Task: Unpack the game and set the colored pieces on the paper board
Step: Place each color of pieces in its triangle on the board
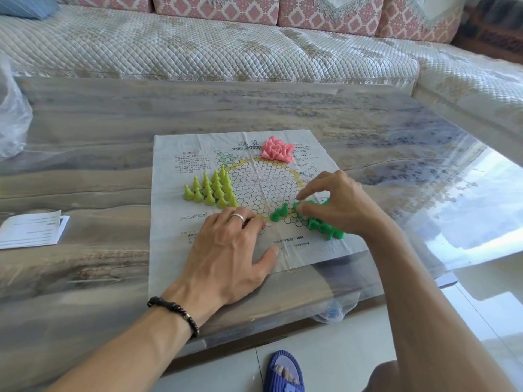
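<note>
Creased paper board point(169, 250), hexagon-printed

1. A glossy tabletop point(113, 131) with grey and tan marble-like streaks fills the middle, under a clear film that crinkles at its near edge.
2. Behind it runs a long sofa point(215, 49) with a pale quilted seat cover (diamond stitching), turning a corner at the right.
3. Its back cushions point(215, 8) carry a pink and white lattice pattern; a blue pillow point(25, 5) lies at the far left.
4. Pale floor tiles point(325, 349) show below the table's edge.
5. Bright daylight glares off the tabletop's right side and the floor beyond it.
</note>
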Demonstrator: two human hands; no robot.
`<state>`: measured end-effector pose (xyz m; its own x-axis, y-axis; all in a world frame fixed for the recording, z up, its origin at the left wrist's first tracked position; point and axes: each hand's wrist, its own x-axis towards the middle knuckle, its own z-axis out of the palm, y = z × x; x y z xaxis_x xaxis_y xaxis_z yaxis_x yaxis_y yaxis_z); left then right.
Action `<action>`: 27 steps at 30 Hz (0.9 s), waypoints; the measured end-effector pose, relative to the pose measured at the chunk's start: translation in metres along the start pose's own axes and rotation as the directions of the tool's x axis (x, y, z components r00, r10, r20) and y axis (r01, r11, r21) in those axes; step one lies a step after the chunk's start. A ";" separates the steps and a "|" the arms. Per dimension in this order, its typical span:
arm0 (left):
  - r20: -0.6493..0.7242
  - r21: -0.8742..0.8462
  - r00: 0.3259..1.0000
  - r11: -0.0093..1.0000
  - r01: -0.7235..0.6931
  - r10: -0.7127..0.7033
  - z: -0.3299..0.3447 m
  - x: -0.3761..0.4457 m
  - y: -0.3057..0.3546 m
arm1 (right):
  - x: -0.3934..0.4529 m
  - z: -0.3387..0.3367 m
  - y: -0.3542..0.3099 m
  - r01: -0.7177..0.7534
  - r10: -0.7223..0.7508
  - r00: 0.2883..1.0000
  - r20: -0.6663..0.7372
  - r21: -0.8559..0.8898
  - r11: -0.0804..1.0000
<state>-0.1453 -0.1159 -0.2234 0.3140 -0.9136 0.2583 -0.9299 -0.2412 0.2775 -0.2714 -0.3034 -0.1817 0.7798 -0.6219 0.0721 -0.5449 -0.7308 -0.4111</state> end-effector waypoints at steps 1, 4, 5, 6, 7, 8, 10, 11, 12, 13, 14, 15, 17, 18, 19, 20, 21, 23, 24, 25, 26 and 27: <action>0.002 0.000 1.000 1.000 0.000 0.000 0.000 0.000 0.000 | 0.000 0.004 -0.001 0.001 -0.001 1.000 0.014 -0.023 1.000; 0.010 0.006 1.000 1.000 0.001 -0.001 0.000 0.000 0.000 | 0.002 0.005 -0.003 0.013 -0.013 1.000 0.018 -0.030 0.999; 0.012 0.008 1.000 1.000 0.002 -0.002 0.000 0.000 0.000 | 0.002 0.003 -0.004 0.019 -0.019 1.000 0.001 0.007 1.000; 0.012 0.009 1.000 1.000 0.002 -0.002 0.000 0.000 0.000 | 0.002 -0.001 -0.004 0.022 -0.020 0.999 -0.025 0.070 0.997; 0.012 0.010 1.000 1.000 0.003 -0.003 0.000 0.000 0.000 | 0.003 -0.004 -0.005 0.026 -0.017 0.998 -0.061 0.137 0.990; 0.011 0.009 1.000 1.000 0.005 -0.005 0.000 0.000 0.000 | 0.003 -0.007 -0.005 0.030 -0.011 0.995 -0.099 0.189 0.981; 0.011 0.005 1.000 1.000 0.010 -0.010 0.000 0.001 0.000 | 0.006 -0.011 -0.008 0.033 0.001 0.988 -0.153 0.220 0.975; 0.011 0.004 1.000 1.000 0.013 -0.013 0.000 0.001 0.000 | 0.007 -0.011 -0.009 0.030 0.005 0.986 -0.167 0.207 0.978; 0.010 0.003 1.000 1.000 0.014 -0.014 0.001 0.001 0.000 | 0.008 -0.010 -0.010 0.020 0.011 0.986 -0.167 0.187 0.982; 0.010 0.001 1.000 1.000 0.015 -0.015 0.001 0.001 0.000 | 0.009 -0.008 -0.010 0.000 0.027 0.987 -0.156 0.170 0.985; 0.011 0.000 1.000 1.000 0.016 -0.016 0.001 0.001 -0.001 | 0.010 -0.007 -0.010 -0.020 0.044 0.988 -0.147 0.160 0.987; 0.011 0.000 1.000 1.000 0.017 -0.017 0.001 0.001 0.000 | 0.011 -0.006 -0.009 -0.033 0.057 0.987 -0.152 0.152 0.988; 0.013 -0.002 1.000 1.000 0.017 -0.017 0.001 0.001 -0.001 | 0.013 -0.006 -0.006 -0.044 0.072 0.979 -0.192 0.147 0.988; 0.015 -0.002 1.000 1.000 0.018 -0.018 0.001 0.001 -0.001 | 0.013 -0.006 -0.006 -0.040 0.069 0.977 -0.204 0.144 0.989; 0.016 -0.002 1.000 1.000 0.018 -0.018 0.001 0.001 -0.001 | 0.012 -0.006 -0.006 -0.027 0.054 0.978 -0.202 0.134 0.991; 0.017 -0.002 1.000 1.000 0.017 -0.017 0.001 0.001 -0.001 | 0.012 -0.006 -0.007 -0.007 0.027 0.983 -0.182 0.112 0.994; 0.019 -0.003 1.000 1.000 0.017 -0.016 0.001 0.001 -0.001 | 0.011 -0.004 -0.009 0.018 -0.006 0.989 -0.148 0.081 0.997; 0.023 -0.005 1.000 1.000 0.016 -0.016 0.001 0.001 -0.001 | 0.010 -0.002 -0.011 0.067 -0.066 0.996 -0.059 0.014 0.998; 0.024 -0.006 1.000 1.000 0.016 -0.016 0.001 0.001 -0.001 | 0.010 -0.001 -0.012 0.075 -0.075 0.997 -0.019 -0.007 0.997; 0.024 -0.007 1.000 1.000 0.016 -0.016 0.001 0.001 -0.001 | 0.010 0.000 -0.012 0.072 -0.072 0.997 0.007 -0.017 0.997; 0.025 -0.007 1.000 1.000 0.017 -0.016 0.001 0.001 -0.001 | 0.010 0.000 -0.011 0.066 -0.066 0.998 0.017 -0.021 0.998; 0.024 -0.009 1.000 1.000 0.016 -0.016 0.001 0.001 -0.001 | 0.011 0.000 -0.011 0.062 -0.061 0.998 0.017 -0.024 0.998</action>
<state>-0.1445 -0.1168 -0.2240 0.3242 -0.9173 0.2312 -0.9229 -0.2531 0.2900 -0.2566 -0.3021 -0.1764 0.8169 -0.5710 0.0815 -0.5029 -0.7743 -0.3842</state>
